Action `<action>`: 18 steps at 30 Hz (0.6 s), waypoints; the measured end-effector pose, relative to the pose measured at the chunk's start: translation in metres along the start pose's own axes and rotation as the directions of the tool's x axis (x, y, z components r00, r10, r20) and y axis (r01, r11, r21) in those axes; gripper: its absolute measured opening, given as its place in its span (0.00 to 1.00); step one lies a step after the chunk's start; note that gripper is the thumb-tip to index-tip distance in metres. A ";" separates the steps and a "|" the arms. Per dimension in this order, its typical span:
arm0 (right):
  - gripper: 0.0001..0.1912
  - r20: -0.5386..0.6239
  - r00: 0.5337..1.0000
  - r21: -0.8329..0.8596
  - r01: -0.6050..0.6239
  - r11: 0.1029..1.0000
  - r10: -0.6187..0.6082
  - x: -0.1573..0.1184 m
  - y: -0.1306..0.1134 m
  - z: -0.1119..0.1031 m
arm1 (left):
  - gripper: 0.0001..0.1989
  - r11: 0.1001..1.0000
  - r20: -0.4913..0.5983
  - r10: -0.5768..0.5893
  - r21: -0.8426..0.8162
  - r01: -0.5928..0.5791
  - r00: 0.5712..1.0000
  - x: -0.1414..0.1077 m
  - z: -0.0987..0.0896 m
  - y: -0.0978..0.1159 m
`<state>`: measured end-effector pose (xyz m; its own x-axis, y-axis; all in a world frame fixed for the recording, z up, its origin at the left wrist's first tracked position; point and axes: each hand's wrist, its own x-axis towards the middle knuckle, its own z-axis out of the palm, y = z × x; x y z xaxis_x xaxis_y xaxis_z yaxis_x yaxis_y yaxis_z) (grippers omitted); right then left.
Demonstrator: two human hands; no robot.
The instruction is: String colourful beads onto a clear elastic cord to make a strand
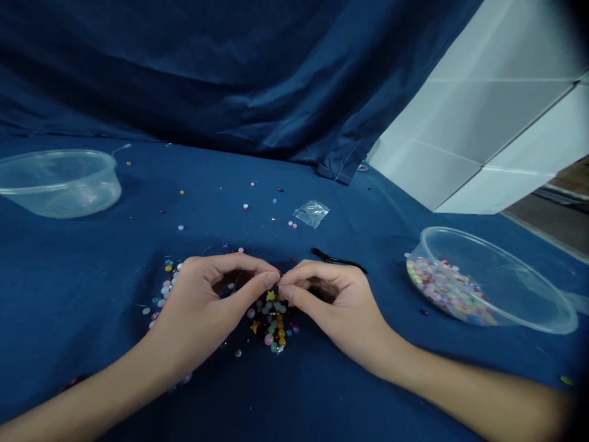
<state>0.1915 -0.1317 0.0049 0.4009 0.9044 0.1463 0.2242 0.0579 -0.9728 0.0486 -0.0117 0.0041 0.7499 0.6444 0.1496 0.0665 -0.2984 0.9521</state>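
My left hand (209, 304) and my right hand (338, 307) meet near the middle, thumb and forefinger pinched on each. Whatever sits between the fingertips is too small to make out. Just below the fingertips is a yellow star-shaped bead (270, 296), with a cluster of round beads (280, 328) in amber, green, pink and grey beneath it. An orange star bead (254, 327) lies to the left of the cluster. White and coloured beads (165, 287) lie beside my left hand, partly hidden by it. Fine clear thread ends show near that hand.
An open clear bowl (85, 184) stands at the far left. On the right, a tilted-looking clear bowl (497, 276) holds many pastel beads (446, 288). Beyond my hands lie a small plastic bag (312, 213), a black tool (340, 260) and scattered beads on the blue cloth (207, 184).
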 end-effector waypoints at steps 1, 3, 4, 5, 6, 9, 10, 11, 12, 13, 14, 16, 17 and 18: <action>0.04 0.001 1.000 0.003 0.001 1.000 -0.001 0.000 0.000 0.000 | 0.05 1.000 -0.003 0.001 -0.001 -0.001 1.000 0.000 0.000 0.000; 0.04 -0.001 1.000 0.009 -0.005 1.000 0.005 0.000 0.001 0.000 | 0.05 1.000 -0.007 0.002 -0.010 -0.003 1.000 0.000 0.001 0.000; 0.03 -0.003 1.000 0.013 -0.010 1.000 0.010 -0.001 0.001 -0.001 | 0.05 1.000 -0.008 0.003 -0.016 -0.003 1.000 0.000 0.001 -0.001; 0.03 -0.006 1.000 0.021 -0.014 1.000 0.014 -0.001 0.001 -0.001 | 0.05 1.000 -0.011 0.003 -0.020 -0.003 1.000 0.000 0.001 -0.001; 0.03 -0.008 1.000 0.031 -0.016 0.999 0.016 -0.001 0.001 -0.001 | 0.05 1.000 -0.014 0.002 -0.023 -0.003 1.000 0.000 0.001 -0.001; 0.02 -0.012 1.000 0.072 -0.018 0.997 0.019 -0.001 0.001 -0.001 | 0.04 1.000 -0.016 -0.005 -0.022 0.004 1.000 0.000 0.001 -0.001; 0.02 -0.013 1.000 0.085 -0.020 0.996 0.021 -0.001 0.001 -0.001 | 0.04 1.000 -0.016 -0.006 -0.021 0.005 1.000 0.000 0.001 -0.001; 0.03 -0.016 1.000 0.095 -0.022 0.995 0.024 0.000 0.001 -0.001 | 0.03 1.000 -0.014 -0.007 -0.020 0.007 1.000 0.000 0.001 0.000; 0.03 -0.021 0.999 0.103 -0.025 0.994 0.028 0.000 0.001 -0.001 | 0.03 1.000 -0.015 -0.004 -0.021 0.004 1.000 0.000 0.001 0.000; 0.04 -0.026 0.999 0.107 -0.028 0.994 0.031 0.000 0.001 -0.001 | 0.03 1.000 -0.020 0.000 -0.021 0.000 1.000 0.000 0.001 0.000; 0.04 -0.033 0.999 0.107 -0.030 0.994 0.033 0.000 0.001 -0.001 | 0.03 1.000 -0.023 0.004 -0.022 -0.004 1.000 -0.001 0.001 0.000; 0.05 -0.046 0.998 0.109 -0.034 0.994 0.039 0.000 0.001 -0.001 | 0.03 1.000 -0.030 0.013 -0.019 -0.014 0.999 -0.001 0.000 0.000; 0.05 -0.052 0.998 0.114 -0.036 0.993 0.042 0.000 0.001 -0.001 | 0.04 1.000 -0.036 0.017 -0.015 -0.017 0.999 -0.001 0.000 0.000; 0.06 -0.057 0.997 0.123 -0.036 0.992 0.044 0.000 0.001 -0.001 | 0.04 1.000 -0.042 0.020 -0.010 -0.020 0.999 0.000 0.000 0.000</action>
<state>0.1927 -0.1326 0.0036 0.4599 0.8807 0.1137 0.0984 0.0767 -0.9922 0.0483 -0.0120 0.0039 0.7226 0.6675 0.1795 0.0448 -0.3043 0.9515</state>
